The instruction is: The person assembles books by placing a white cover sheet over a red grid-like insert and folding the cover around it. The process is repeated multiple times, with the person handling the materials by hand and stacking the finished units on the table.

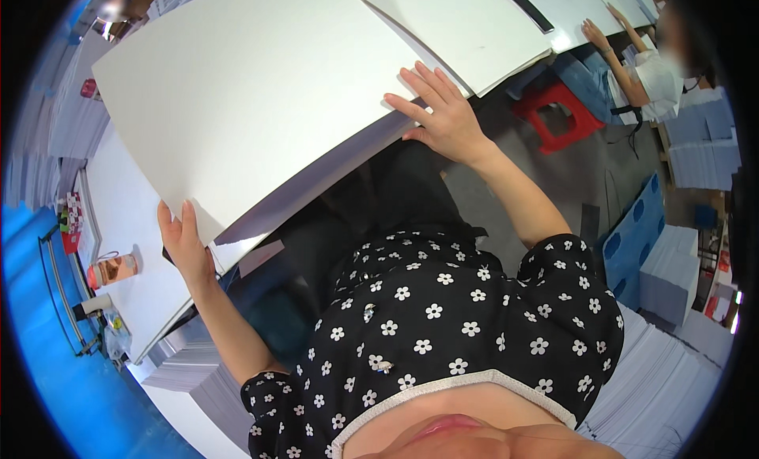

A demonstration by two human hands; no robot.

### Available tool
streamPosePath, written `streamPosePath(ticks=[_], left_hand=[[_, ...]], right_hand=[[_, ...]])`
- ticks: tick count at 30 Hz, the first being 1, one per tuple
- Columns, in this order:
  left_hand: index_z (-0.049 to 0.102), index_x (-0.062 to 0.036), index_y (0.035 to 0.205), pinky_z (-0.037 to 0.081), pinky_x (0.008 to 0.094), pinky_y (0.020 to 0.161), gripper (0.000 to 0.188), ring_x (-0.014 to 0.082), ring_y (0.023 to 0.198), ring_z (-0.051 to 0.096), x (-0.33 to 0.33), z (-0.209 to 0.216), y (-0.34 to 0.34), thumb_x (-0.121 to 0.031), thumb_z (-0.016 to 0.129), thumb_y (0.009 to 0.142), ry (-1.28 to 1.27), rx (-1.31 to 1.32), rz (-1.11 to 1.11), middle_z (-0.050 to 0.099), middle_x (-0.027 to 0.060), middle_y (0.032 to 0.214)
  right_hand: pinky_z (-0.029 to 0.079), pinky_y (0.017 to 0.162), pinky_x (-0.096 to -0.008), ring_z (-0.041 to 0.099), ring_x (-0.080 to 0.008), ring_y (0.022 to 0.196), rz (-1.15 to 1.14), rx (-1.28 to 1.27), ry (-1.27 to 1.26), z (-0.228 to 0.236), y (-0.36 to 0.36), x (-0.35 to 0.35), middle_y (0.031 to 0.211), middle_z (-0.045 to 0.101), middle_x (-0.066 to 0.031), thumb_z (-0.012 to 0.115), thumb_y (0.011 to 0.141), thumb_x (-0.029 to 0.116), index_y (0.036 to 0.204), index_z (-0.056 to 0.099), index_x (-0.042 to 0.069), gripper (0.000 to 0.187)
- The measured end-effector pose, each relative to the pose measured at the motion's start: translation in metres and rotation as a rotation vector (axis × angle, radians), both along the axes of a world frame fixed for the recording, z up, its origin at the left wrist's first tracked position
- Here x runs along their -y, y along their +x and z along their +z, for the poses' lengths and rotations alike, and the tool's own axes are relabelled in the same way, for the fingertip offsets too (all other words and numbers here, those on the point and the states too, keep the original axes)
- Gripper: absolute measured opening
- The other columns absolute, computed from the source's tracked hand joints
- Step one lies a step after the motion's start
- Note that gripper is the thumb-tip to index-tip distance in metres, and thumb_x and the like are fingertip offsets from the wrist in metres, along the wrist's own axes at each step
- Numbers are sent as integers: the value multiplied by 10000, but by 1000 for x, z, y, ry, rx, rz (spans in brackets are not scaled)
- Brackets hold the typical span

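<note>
A large white sheet of paper or thin board lies across the table in front of me, its near edge lifted and bowed with shadow beneath. My left hand is at its near left corner, one digit over the top and another along the side, gripping the edge. Fingers spread, my right hand rests on the sheet's right end near the edge, the thumb lower down by the rim. Just right of that hand, more white sheets lie in a stack, partly overlapped by the large one.
A dark flat strip lies on the far right table. Beyond a red stool, another person works there. A bottle with an orange lid stands at left. Paper stacks sit around me, beside a blue pallet.
</note>
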State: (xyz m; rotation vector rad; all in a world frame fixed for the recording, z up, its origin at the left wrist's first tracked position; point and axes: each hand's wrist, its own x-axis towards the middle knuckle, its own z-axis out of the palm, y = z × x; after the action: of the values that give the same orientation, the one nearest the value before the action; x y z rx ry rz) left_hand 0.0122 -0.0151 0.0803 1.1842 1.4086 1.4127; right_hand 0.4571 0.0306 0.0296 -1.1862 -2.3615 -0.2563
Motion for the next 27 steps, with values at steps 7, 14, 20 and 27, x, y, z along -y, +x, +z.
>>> streamPosePath(ticks=[7,14,20,27], left_hand=[[408,51,1361,432,320,997,385,207,1169,560,-2,-4,0,-79,509,1013,-2,-19,17,574,171,1278],[419,54,1363,413,310,1007,393,205,1195,542,-3,-6,-2,-72,514,1003,-19,-55,35,575,171,1293],[413,59,1392,465,293,948,430,190,1105,603,-1,-5,0,-65,527,996,-32,-145,56,610,172,1244],[473,9,1413,452,316,948,510,179,1092,572,-2,-29,-18,-147,620,951,-64,-397,103,588,123,1317]], right_hand=[[350,1120,-500,443,-346,1346,6,-63,24,6,-13,5,1408,511,-132,743,740,426,1366,545,186,700],[352,1113,-510,440,-356,1346,121,-93,-52,9,-57,21,1427,503,-114,754,723,425,1367,544,173,723],[309,1134,-515,424,-349,1354,87,-79,-74,7,-64,24,1435,496,-84,786,698,380,1368,553,254,720],[336,1108,-527,427,-354,1344,98,-99,-67,9,-70,22,1411,512,-84,816,665,302,1340,584,253,716]])
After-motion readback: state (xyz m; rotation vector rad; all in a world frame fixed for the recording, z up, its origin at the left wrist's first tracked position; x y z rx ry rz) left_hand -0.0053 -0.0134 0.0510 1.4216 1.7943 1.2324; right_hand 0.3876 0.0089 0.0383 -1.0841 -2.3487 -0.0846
